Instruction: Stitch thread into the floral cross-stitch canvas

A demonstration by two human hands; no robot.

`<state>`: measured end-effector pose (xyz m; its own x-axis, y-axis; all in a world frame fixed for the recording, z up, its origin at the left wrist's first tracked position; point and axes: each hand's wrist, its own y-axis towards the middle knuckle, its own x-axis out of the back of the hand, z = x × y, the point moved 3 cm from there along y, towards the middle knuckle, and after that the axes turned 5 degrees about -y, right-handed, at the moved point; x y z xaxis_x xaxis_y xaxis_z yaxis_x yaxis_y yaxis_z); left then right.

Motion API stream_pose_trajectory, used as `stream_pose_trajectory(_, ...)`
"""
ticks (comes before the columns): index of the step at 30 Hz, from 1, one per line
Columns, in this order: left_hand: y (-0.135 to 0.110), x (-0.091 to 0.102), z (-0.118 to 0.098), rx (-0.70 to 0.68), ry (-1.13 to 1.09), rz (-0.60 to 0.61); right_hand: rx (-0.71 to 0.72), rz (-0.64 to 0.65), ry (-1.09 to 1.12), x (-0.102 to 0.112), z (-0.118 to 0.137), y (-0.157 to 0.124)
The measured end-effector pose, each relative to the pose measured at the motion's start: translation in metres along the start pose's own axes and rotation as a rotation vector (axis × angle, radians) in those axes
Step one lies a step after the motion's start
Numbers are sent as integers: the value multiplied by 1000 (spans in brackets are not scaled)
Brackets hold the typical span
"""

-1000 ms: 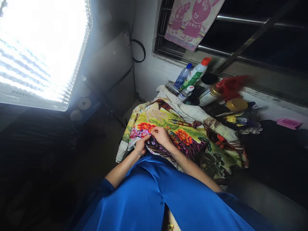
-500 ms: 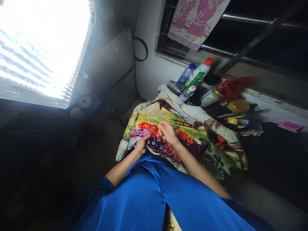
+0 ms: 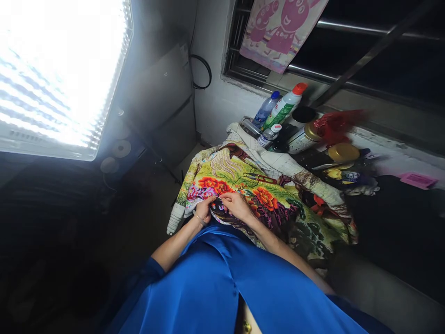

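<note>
A large cross-stitch cloth (image 3: 222,164) with red and orange flowers on a yellow-green ground lies spread in front of me. My left hand (image 3: 205,207), a bracelet at its wrist, grips the near edge of the cloth, thumb on top. My right hand (image 3: 236,205) is closed in a pinch right beside the left thumb. A thin pale sliver, seemingly a needle (image 3: 219,198), shows at its fingertips; any thread on it is too fine to see. Beyond the right hand, red-handled thread snips (image 3: 261,178) rest on the cloth.
A bright lamp (image 3: 62,74) hangs at upper left. Along the window sill stand a blue-capped bottle (image 3: 266,110), a red-capped bottle (image 3: 285,106), a small white-capped bottle (image 3: 270,135) and a gold-topped can (image 3: 306,138). A red plastic bag (image 3: 335,127) lies behind them.
My right hand has come down and left from above the cloth to the edge beside my left thumb. The left hand keeps its grip in the same place.
</note>
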<state>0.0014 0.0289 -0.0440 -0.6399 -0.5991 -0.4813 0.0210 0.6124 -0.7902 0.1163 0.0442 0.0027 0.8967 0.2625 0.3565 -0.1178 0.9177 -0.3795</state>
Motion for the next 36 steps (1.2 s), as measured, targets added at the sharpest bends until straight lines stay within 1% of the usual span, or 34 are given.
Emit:
stream_pose_trajectory(5,0,0,0,-1,-5,8,23,-34,-66,1,2,0)
stream_pose_trajectory(11,-3,-2,-2,12,4,11,94,-81,-278,3,11,3)
stream_pose_trajectory(13,-3,-2,-3,22,11,9,96,-55,-257,2,10,3)
stream_pose_trajectory(16,-4,-3,-4,52,26,-7,83,-7,-155,2,6,3)
stream_pose_trajectory(21,-6,-6,-4,51,36,-27,106,-64,-89,5,1,4)
stream_pose_trajectory(28,-7,-8,-4,72,56,-23,45,-50,-11,2,-6,8)
stream_pose_trajectory(32,-7,-9,-5,86,66,-24,49,-61,-26,2,-6,8)
stream_pose_trajectory(36,-9,-10,-5,107,70,10,59,-83,-47,1,-6,7)
